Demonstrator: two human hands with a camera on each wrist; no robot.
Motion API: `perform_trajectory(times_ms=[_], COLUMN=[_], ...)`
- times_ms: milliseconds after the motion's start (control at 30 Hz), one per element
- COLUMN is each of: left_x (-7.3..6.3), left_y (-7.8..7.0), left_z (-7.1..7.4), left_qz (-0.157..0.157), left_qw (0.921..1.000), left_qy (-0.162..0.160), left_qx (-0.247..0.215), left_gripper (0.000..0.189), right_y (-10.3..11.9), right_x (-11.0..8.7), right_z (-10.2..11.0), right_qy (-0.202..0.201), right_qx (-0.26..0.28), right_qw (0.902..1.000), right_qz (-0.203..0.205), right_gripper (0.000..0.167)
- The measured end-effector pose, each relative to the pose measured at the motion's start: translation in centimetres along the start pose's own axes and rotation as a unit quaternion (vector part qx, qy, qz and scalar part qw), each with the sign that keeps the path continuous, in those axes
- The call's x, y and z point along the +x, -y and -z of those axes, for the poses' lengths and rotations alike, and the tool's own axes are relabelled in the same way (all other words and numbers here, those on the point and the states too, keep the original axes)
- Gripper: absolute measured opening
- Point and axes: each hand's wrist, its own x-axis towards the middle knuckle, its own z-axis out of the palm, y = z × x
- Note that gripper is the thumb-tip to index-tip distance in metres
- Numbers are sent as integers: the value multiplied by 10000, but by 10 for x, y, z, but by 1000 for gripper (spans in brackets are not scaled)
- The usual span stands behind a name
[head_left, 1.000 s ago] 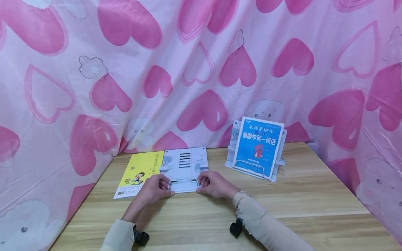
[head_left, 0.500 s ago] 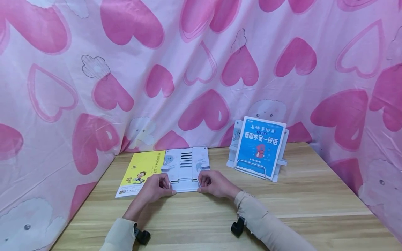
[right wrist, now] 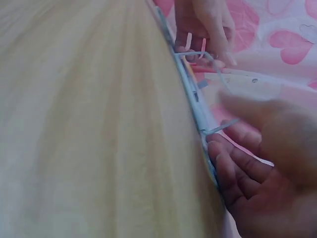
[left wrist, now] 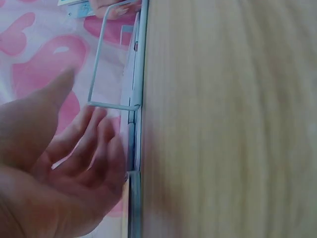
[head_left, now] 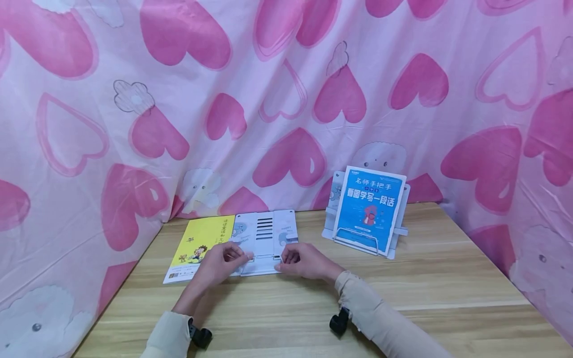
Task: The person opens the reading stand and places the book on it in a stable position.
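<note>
We are working at the book stand [head_left: 265, 246], which is lying flat on the table [head_left: 286, 318] with its lower edge towards us, and we are judging the step in hand to be setting its wire holder [left wrist: 97, 59]. In the left wrist view the wire is standing out from the stand's front edge.

Our left hand [head_left: 219, 263] is staying loose at the left end, thumb spread well apart from the relaxed fingers; whether the fingertips are touching the wire or are just beside it, we cannot tell. Our right hand [head_left: 306, 261] is holding the right end, thumb and curled fingers on either side of the wire; how firm that pinch is, we are not seeing.

To do this well, we should be guiding both ends evenly, since a push from one side alone could be twisting so thin a wire. We should also be bracing the stand, which is probably light enough to slide, and keeping fingertips out of the hinge.

On our left the yellow book [head_left: 199, 236] is lying right beside the stand, so we should be minding our left wrist there. The upright stand [head_left: 331, 219] holding the blue book [head_left: 369, 211] is sitting well apart.
</note>
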Motion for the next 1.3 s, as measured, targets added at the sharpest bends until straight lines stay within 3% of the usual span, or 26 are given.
perform_trajectory(times_ms=[100,200,333,433,533,700,900,1300], left_x=[4,7,9,9,9,10,11,12], left_y=[2,4,6,7,8,10,10,8], left_z=[2,4,6,6,4,4,7,6], left_qz=[62,252,589,732,700,649,717,800], left_qw=[9983,9952,9947,9952,9962,9969,9967,9956], left_qy=[-579,-943,-819,-596,-447,-331,-170,-209], left_qx=[-43,-99,-208,-245,-261,-305,-352,-440], left_gripper=[27,34,48,52,54,56,59,62], right_y=[1,1,1,0,-3,-6,-6,-6], right_x=[1,3,6,8,8,9,9,9], right_z=[0,0,0,1,0,-1,-2,2], right_qy=[-244,-832,-1888,-2363,-2360,-2063,-1971,-2042], right_qx=[256,404,508,648,770,824,874,969], right_qw=[9993,9951,9782,9647,9621,9691,9718,9638], right_qz=[-154,-344,-694,-960,-1128,-1069,-953,-1418], right_gripper=[30,30,20,35,48,54,57,48])
